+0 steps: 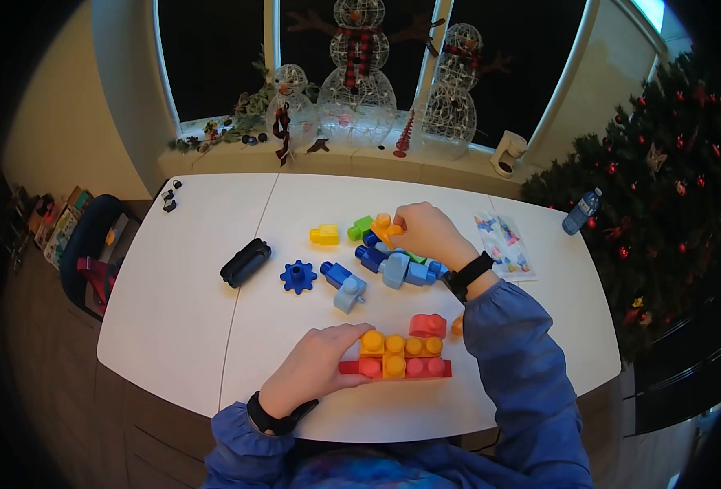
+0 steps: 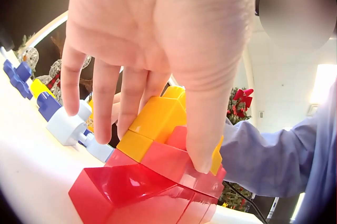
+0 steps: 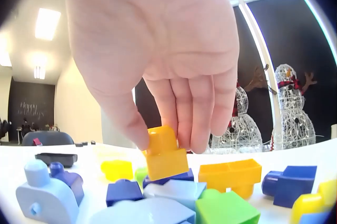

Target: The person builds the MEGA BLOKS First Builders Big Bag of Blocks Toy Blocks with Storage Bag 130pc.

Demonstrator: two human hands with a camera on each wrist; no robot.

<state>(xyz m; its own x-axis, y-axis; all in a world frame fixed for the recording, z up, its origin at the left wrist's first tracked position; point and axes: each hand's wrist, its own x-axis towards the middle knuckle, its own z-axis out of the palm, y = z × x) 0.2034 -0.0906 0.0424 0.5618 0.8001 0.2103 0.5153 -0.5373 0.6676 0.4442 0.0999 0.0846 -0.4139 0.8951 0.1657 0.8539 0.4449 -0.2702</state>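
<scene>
My left hand (image 1: 316, 359) grips the left end of a block build (image 1: 394, 355). Orange bricks and red bricks (image 2: 168, 161) are stacked on a longer red base (image 2: 121, 195), which lies on the table near its front edge. The thumb presses one side and the fingertips reach the other. Farther back, my right hand (image 1: 430, 232) pinches an orange brick (image 3: 166, 158) between thumb and fingers, tilted over the loose pile. Under and around it are a dark blue brick (image 3: 124, 192), a light blue piece (image 3: 142, 212), a green brick (image 3: 226, 208) and another orange brick (image 3: 230, 175).
A loose red brick (image 1: 428, 325) lies just behind the build. A blue gear (image 1: 298, 277), a black case (image 1: 246, 262) and a yellow brick (image 1: 324, 235) are farther left. A printed sheet (image 1: 505, 247) and a water bottle (image 1: 582, 212) are on the right.
</scene>
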